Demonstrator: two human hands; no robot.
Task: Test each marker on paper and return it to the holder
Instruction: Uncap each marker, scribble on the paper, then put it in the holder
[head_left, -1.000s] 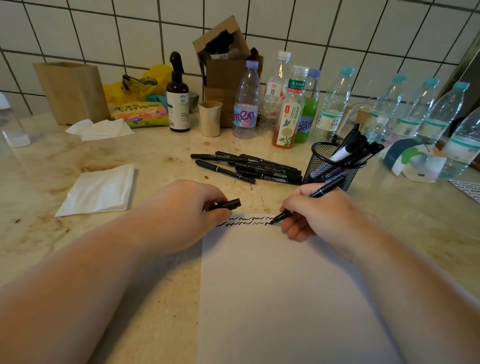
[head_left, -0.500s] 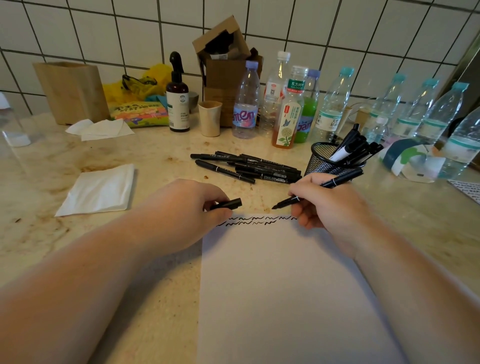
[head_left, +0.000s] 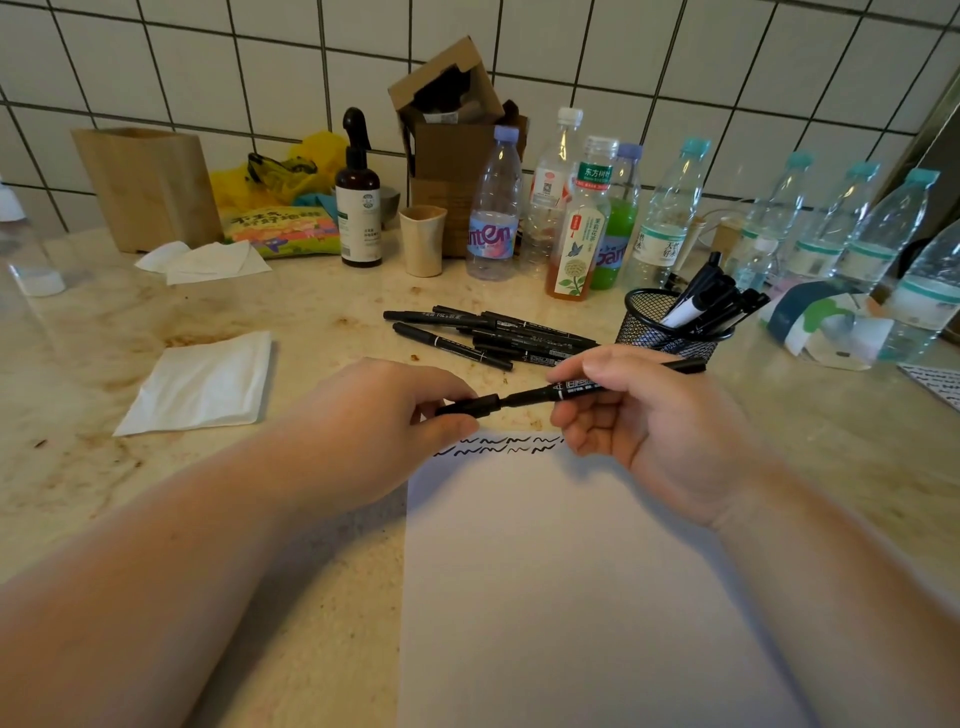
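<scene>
Markers first, counted from my head view, the only one I have: one black marker (head_left: 566, 391) in my hands, a loose heap of roughly six or seven black markers (head_left: 498, 338) lying on the counter (head_left: 311, 322), overlapping too much for an exact count, and several more standing tilted in the one black mesh holder (head_left: 670, 327), also too bunched to count.

My right hand (head_left: 649, 415) pinches the marker's barrel between thumb and fingers, holding it nearly level just above the far edge of the single sheet of paper (head_left: 571, 597). My left hand (head_left: 395, 415) grips the black cap (head_left: 467, 406) with curled fingers; cap and marker tip meet end to end, though I cannot tell whether the cap is fully seated. The marker is slim and black with white print along its barrel, its rear end pointing toward the holder.

Two wavy black test lines (head_left: 498, 447) run along the paper's top edge, under my hands.

Behind, I count about ten clear plastic bottles (head_left: 493, 208) along the tiled wall, one dark spray bottle (head_left: 358, 208), one beige cup (head_left: 422, 240), one cardboard box (head_left: 452, 119), one wooden box (head_left: 148, 187), and two white napkins (head_left: 200, 384) on the counter.
</scene>
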